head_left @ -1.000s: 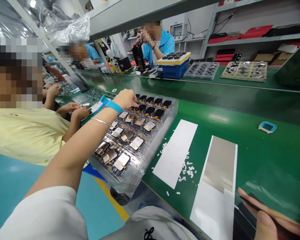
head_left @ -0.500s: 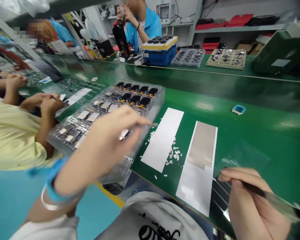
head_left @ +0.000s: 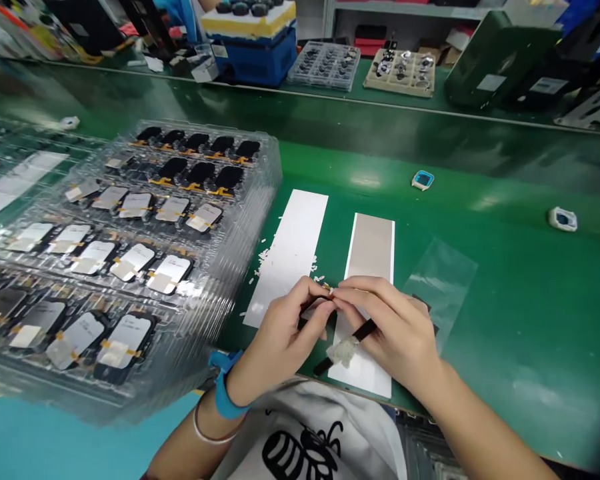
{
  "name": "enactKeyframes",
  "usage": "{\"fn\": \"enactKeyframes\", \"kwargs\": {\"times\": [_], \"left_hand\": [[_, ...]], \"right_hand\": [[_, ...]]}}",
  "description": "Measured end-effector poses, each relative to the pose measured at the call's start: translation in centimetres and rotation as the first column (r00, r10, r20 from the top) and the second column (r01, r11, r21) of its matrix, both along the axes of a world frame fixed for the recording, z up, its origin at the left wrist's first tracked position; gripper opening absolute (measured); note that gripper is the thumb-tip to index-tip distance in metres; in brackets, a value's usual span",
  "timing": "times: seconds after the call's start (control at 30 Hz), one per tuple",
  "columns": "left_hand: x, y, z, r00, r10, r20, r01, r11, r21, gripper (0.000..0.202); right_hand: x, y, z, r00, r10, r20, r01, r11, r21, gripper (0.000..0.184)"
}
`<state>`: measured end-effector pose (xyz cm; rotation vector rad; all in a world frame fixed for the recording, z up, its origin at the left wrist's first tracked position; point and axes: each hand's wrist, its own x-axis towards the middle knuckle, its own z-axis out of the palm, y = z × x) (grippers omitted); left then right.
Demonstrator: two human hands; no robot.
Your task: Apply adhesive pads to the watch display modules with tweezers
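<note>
My left hand (head_left: 285, 333) and my right hand (head_left: 395, 327) meet over the near edge of the green bench. The left hand's fingers pinch a small dark part (head_left: 314, 303) with a thin gold tail. With its fingertips touching that part, the right hand also grips a black tweezer-like tool (head_left: 347, 343) that has a white scrap stuck on it. Both hands hover above two paper strips, a white strip (head_left: 290, 247) and a grey-topped strip (head_left: 373, 243). To the left stands a stack of clear trays (head_left: 245, 247) filled with small screen parts.
A clear plastic film (head_left: 445, 273) lies right of the strips. Two small loose pieces, a blue-centred frame (head_left: 423, 180) and a white frame (head_left: 563, 219), sit farther right. Across the bench are a blue box (head_left: 253, 47), a grey parts tray (head_left: 325, 65), a beige tray (head_left: 400, 71) and a green machine (head_left: 495, 57).
My left hand left the trays and came right with a small part. My right hand moved in from the lower right. Both now meet over the strips; the view has tilted down.
</note>
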<state>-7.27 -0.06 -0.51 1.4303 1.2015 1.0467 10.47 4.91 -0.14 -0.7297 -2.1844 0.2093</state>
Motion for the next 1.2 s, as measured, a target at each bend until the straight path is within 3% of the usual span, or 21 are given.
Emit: {"fn": "enactKeyframes", "kwargs": {"times": [0.2, 0.43, 0.5, 0.57, 0.63, 0.73, 0.87, 0.93, 1.07, 1.13, 1.2], "left_hand": [[-0.5, 0.4, -0.2, 0.997, 0.029, -0.071, -0.021, 0.994, 0.111, 0.008], [-0.5, 0.4, 0.1, 0.989, 0.039, -0.14, -0.025, 0.995, 0.1, 0.01], [-0.4, 0.3, -0.1, 0.992, 0.053, -0.112, -0.043, 0.995, 0.092, 0.01], [-0.3, 0.1, -0.3, 0.997, 0.072, -0.034, -0.069, 0.995, 0.074, 0.008], [-0.1, 0.0, -0.6, 0.993, 0.083, 0.085, -0.085, 0.996, 0.02, 0.005], [0.0, -0.2, -0.8, 0.971, 0.07, 0.229, -0.056, 0.996, -0.068, 0.006], [0.1, -0.1, -0.6, 0.958, 0.05, 0.282, -0.02, 0.994, -0.109, 0.009], [0.0, 0.0, -0.6, 0.954, 0.06, 0.293, -0.032, 0.995, -0.097, 0.009], [0.0, 0.1, -0.9, 0.959, 0.069, 0.276, -0.039, 0.993, -0.113, 0.01], [-0.1, 0.0, -1.1, 0.963, 0.066, 0.261, -0.029, 0.989, -0.143, 0.012], [-0.2, -0.1, -1.2, 0.965, 0.053, 0.257, -0.014, 0.988, -0.151, 0.012]], "right_hand": [[-0.1, -0.2, -0.7, 1.0, 0.004, 0.025, -0.003, 1.0, -0.017, 0.028], [-0.9, -0.8, -0.5, 0.984, -0.097, 0.147, 0.088, 0.994, 0.063, 0.017], [-0.9, -0.5, -0.2, 0.989, -0.108, 0.106, 0.112, 0.993, -0.032, 0.013], [-0.9, 0.2, 0.1, 0.991, -0.133, 0.012, 0.132, 0.964, -0.231, 0.007], [-1.0, 1.1, 0.1, 0.986, -0.152, -0.068, 0.104, 0.88, -0.463, 0.01], [-1.2, 2.3, -0.1, 0.979, -0.136, -0.155, -0.019, 0.691, -0.723, 0.011], [-1.3, 2.5, 0.0, 0.951, -0.055, -0.304, -0.255, 0.41, -0.875, 0.013], [-1.2, 2.3, 0.2, 0.939, -0.052, -0.34, -0.31, 0.303, -0.901, 0.02], [-1.0, 1.9, 0.4, 0.902, -0.079, -0.424, -0.405, 0.184, -0.896, 0.027], [-1.0, 1.8, 0.3, 0.888, -0.084, -0.453, -0.436, 0.164, -0.885, 0.027], [-1.2, 1.8, 0.2, 0.894, -0.088, -0.44, -0.42, 0.179, -0.89, 0.027]]}}
